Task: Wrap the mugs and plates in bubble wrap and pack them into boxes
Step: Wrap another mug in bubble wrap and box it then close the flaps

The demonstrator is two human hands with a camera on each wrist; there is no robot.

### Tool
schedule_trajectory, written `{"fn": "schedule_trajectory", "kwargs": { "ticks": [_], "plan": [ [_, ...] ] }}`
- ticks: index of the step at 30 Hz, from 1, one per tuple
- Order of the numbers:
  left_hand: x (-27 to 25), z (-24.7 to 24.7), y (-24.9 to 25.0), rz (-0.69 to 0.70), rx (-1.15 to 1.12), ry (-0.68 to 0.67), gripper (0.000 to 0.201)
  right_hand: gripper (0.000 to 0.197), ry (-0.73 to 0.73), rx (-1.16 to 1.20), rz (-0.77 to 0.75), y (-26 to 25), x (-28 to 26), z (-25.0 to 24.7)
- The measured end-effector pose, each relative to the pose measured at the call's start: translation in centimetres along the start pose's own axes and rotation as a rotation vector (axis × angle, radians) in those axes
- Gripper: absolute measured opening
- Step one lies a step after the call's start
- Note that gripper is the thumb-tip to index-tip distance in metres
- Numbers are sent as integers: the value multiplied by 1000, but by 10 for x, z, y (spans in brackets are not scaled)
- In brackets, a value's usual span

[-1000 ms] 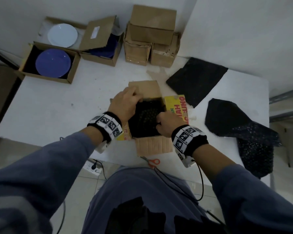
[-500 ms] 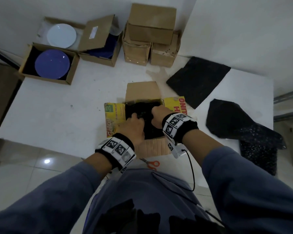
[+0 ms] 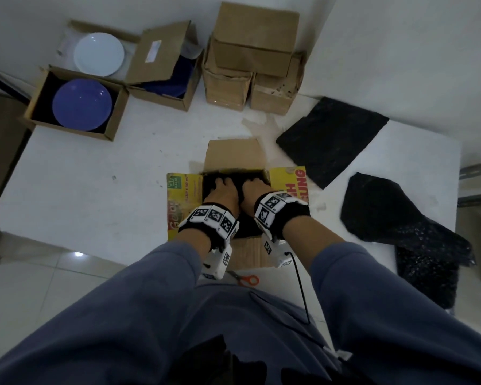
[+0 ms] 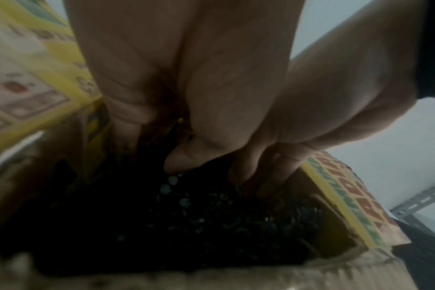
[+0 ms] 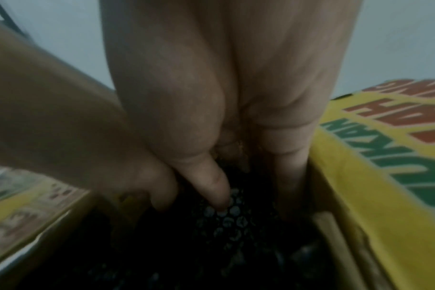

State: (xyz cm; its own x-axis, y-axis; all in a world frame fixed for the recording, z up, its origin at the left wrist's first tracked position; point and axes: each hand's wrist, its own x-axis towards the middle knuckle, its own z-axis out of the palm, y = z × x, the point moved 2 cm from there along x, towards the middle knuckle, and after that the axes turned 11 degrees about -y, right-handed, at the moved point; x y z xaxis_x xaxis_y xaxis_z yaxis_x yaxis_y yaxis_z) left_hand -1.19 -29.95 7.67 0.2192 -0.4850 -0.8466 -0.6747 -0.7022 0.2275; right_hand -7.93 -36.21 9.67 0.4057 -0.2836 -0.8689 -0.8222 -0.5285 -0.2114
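Both hands have gone from the box's rim and flaps down into its opening since a second ago, and the left flap, then hidden under the left wrist, now lies open and flat. Left hand [image 3: 225,190] and right hand [image 3: 254,190] sit side by side inside the yellow printed carton [image 3: 288,180], knuckles up, pressing on a bundle of black bubble wrap [image 4: 211,215] that fills the box.

Left wrist view: fingers [image 4: 179,159] point down, extended, tips pushed into the wrap; nothing gripped. Right wrist view: right fingers [image 5: 219,188] likewise straight, index tip on the bubbles, the others between bundle and box wall. What the wrap contains cannot be told.

Carton stands near the front edge of the white worktop [image 3: 95,190], far brown flap up, side flaps spread.

Elsewhere:
- orange-handled scissors [image 3: 247,279] at the worktop's front edge, just behind the wrists
- flat black bubble-wrap sheet [image 3: 331,140] to the right, and a crumpled black sheet [image 3: 395,218] nearer the right edge
- blue plate [image 3: 81,104] in an open brown box at far left
- white plate [image 3: 99,54] in the box behind it
- stacked closed boxes [image 3: 254,40] against the wall
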Motion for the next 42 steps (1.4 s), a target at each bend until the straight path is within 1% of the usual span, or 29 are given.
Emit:
{"fn": "schedule_trajectory", "kwargs": {
  "ticks": [2,3,5,7,10,16,18,22,24,26,29,31,33,36,38,40,42],
  "plan": [
    [3,-3,-5,37,6,16,63,52,51,3,15,3,2,3],
    [4,-4,-7,55,13,22,64,59,59,12,16,3,3,6],
    [7,-5,-10,76,37,42,64,66,46,59,22,3,10,10],
    [10,-3,-12,70,35,59,64,70,9,108,42,4,16,10],
    [15,-1,-11,45,18,49,65,74,-35,144,74,4,24,10],
    [22,-4,-9,26,17,-5,64,72,-52,154,113,4,33,6],
    [23,-4,-10,30,-11,-20,66,78,-70,171,113,4,34,9],
    [22,-1,-11,47,-42,-50,76,89,-74,194,103,4,31,13],
    [22,0,-12,55,-64,-43,75,93,-83,190,103,3,30,14],
    [19,1,-11,69,-75,-13,70,89,-78,173,92,4,27,14],
    [9,9,-9,61,-37,62,67,76,-53,176,49,6,19,15],
    [2,16,-7,46,-16,134,70,67,14,154,37,8,14,17],
    [-1,19,-7,39,5,154,78,59,92,83,44,8,9,21],
    [-2,20,-10,51,119,73,92,69,69,-4,47,5,7,29],
    [-3,20,-10,41,231,57,99,70,66,-31,56,4,8,31],
    [-4,19,-9,22,312,73,97,67,89,-64,60,2,11,31],
    [0,18,-7,13,395,114,89,64,108,-118,65,0,14,32]
  ]
}}
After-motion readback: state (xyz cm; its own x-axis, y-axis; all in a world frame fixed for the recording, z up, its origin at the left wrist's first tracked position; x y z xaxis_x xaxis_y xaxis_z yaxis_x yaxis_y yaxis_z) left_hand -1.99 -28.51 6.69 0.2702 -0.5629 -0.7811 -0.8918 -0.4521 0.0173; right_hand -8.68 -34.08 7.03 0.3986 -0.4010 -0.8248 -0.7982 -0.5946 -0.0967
